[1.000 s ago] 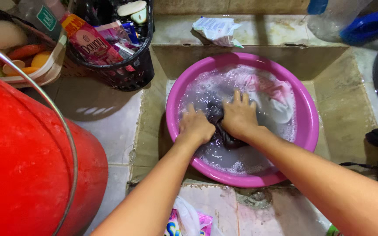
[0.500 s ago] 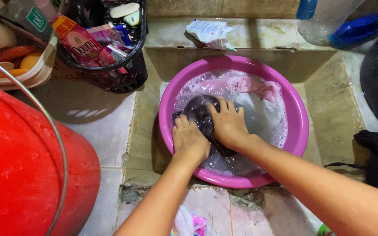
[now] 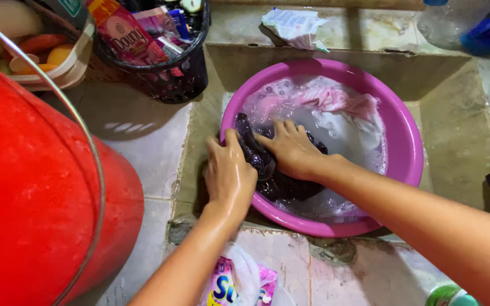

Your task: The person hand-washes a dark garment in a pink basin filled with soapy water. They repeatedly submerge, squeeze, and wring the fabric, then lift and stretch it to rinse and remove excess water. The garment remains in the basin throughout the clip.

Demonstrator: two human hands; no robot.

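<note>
Suds everywhere in the pink basin (image 3: 406,141), and both hands are deep in the wash. The left hand (image 3: 229,175) sits at the near-left rim, fingers curled down over the edge of a dark garment (image 3: 282,181), closed on a bunch of it as far as the view shows. The right hand (image 3: 291,148) lies flatter, fingers spread and pressing down on the same dark cloth, palm on top rather than a full fist. That garment is bunched against the left wall of the basin, half out of the soapy water.

By my reading, the scrubbing is well in hand but not finished: the dark piece is soaked and lathered, not wrung. Behind it a pink-and-white cloth (image 3: 336,99) floats in the foam at the far side, untouched by either hand. No rinsing shows yet; the water is cloudy and foamy.

Around the sink: a big red bucket (image 3: 35,187) on the left, a black basket (image 3: 174,68) of sachets behind, and a crumpled white packet (image 3: 295,25) on the ledge.
</note>
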